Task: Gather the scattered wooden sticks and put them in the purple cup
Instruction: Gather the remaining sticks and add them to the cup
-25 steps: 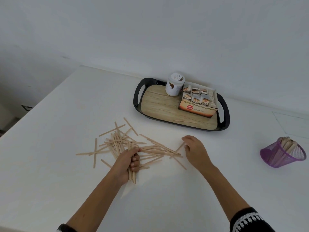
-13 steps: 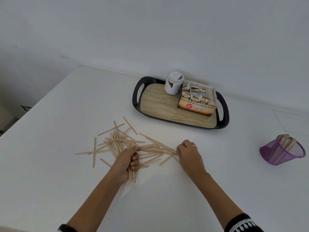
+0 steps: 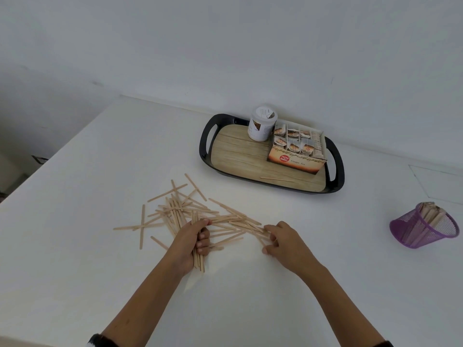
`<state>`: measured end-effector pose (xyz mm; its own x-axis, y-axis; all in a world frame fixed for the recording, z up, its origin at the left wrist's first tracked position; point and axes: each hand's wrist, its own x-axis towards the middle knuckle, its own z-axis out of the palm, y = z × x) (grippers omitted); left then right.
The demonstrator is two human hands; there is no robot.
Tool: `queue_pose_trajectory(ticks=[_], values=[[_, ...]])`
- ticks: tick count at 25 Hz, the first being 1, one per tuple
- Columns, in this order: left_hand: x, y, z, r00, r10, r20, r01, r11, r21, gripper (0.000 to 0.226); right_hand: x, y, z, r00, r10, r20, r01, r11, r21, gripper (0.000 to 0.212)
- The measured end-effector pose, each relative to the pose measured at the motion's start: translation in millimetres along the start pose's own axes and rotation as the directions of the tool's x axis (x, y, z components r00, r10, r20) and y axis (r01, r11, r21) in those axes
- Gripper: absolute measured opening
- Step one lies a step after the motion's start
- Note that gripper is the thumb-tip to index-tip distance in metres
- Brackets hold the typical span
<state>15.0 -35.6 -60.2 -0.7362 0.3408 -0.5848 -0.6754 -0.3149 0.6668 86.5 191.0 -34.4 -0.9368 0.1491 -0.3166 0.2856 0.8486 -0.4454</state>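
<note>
Several pale wooden sticks (image 3: 180, 209) lie scattered in a loose pile on the white table. My left hand (image 3: 191, 240) is shut on a bundle of sticks (image 3: 199, 260) whose ends stick out below my palm. My right hand (image 3: 285, 242) rests at the right end of the pile, its fingers curled over a few sticks there. The purple mesh cup (image 3: 423, 230) stands far to the right, tilted, with several sticks inside it.
A black tray (image 3: 208, 141) with a wood-look floor sits behind the pile, holding a white jar (image 3: 261, 122), a tea-bag box (image 3: 297, 151) and one stray stick (image 3: 276, 179). The table's left edge (image 3: 62, 151) runs diagonally. A wall rises behind.
My right hand has slid left and toward me along the pile's right end, drawing sticks inward. My left hand has kept its bundle in place.
</note>
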Motion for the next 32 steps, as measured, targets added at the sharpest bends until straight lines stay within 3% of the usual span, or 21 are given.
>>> queue_pose_trajectory(ticks=[2,6,11,14,16,19,21,24,29,32], values=[[0,-1,-1,1.000,0.000,0.003,0.000,1.000,-0.004,0.012,3,-2,5,0.993,-0.036,-0.109,0.035,0.999,-0.011,0.032],[0,-1,-2,1.000,0.002,0.002,-0.002,1.000,0.003,0.011,10,-4,12,0.963,-0.124,-0.239,0.121,0.992,-0.028,0.028],[1,-1,-3,1.000,-0.014,0.000,0.014,1.000,-0.001,0.011,23,-7,12,0.935,-0.222,-0.276,0.196,0.973,-0.119,0.031],[0,-1,-2,1.000,-0.012,-0.002,0.012,1.000,-0.003,0.010,30,-12,7,0.881,-0.310,-0.357,0.295,0.950,-0.099,0.027],[0,-1,-2,1.000,-0.009,-0.005,0.009,1.000,-0.002,0.011,34,-16,6,0.884,-0.416,-0.215,0.403,0.910,-0.100,0.040],[-1,0,-1,1.000,-0.012,-0.008,0.012,1.000,0.003,0.011,39,-19,3,0.912,-0.341,0.227,0.368,0.926,-0.085,0.079],[-2,0,-1,1.000,-0.007,-0.008,0.008,1.000,0.007,0.011,44,-21,-4,0.883,-0.316,0.347,0.360,0.931,-0.068,0.087],[-1,0,-2,1.000,-0.005,-0.008,0.005,1.000,0.009,0.010,48,-22,-14,0.853,-0.327,0.406,0.408,0.904,-0.131,0.092],[0,0,-2,1.000,-0.007,-0.001,0.007,1.000,-0.001,0.010,48,-27,10,0.858,-0.484,0.175,0.514,0.811,-0.278,0.065],[1,-1,-2,1.000,-0.005,0.002,0.005,1.000,-0.011,0.011,43,-30,32,0.769,-0.630,-0.106,0.544,0.733,-0.409,0.041]])
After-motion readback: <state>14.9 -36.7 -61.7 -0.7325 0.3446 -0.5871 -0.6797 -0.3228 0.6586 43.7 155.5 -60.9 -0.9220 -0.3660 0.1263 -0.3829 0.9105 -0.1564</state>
